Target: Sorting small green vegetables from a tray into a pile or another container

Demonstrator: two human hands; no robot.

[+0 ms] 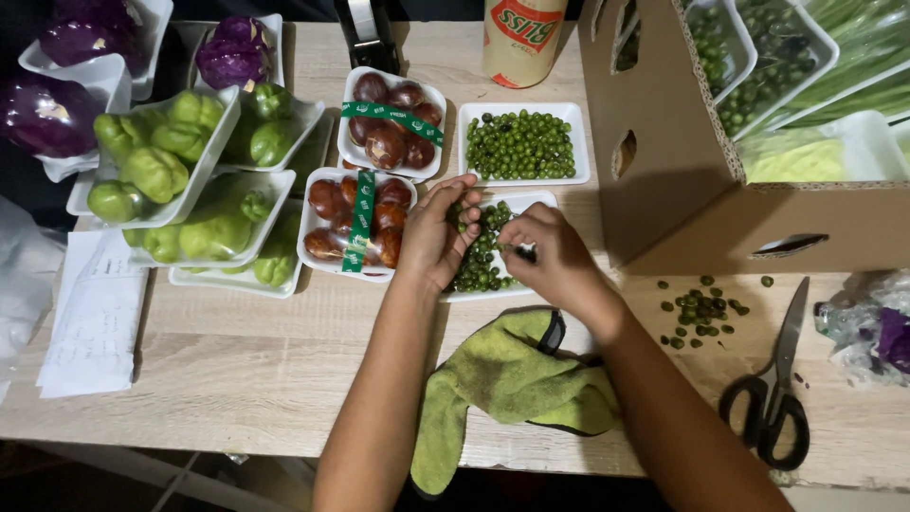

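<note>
far left, purple cabbages (pixel 47 114) sit in white trays at the table edge, and a paper slip (pixel 95 318) lies flat below them, out of the working space. next come stacked trays of green chayotes (pixel 156 171), overlapping one another, which looks like a way to save room on the wooden table (pixel 246 370). beside them two trays of brown round fruit (pixel 360 228) are each crossed by a green band, apparently holding the contents in place.

the left hand (pixel 438 237) rests on the left edge of the tray (pixel 545 199) of small green berries (pixel 479 261), palm turned inward and fingers curled together, cupped as if to keep berries from rolling off. the right hand (pixel 555 256) lies over the same tray from the right, fingertips drawn together in a pinch down among the berries; what sits between them is too small to tell. a second, full berry tray (pixel 521 144) stands just behind, apart from the one being handled.

a green cloth (pixel 502 379) lies crumpled between the forearms, within easy reach. right of the wrist, loose berries (pixel 701 308) are scattered on the bare table, kept separate from the tray. a cardboard box (pixel 682 161) holds more packed trays, and black scissors (pixel 773 389) lie closed near the table's front edge.
</note>
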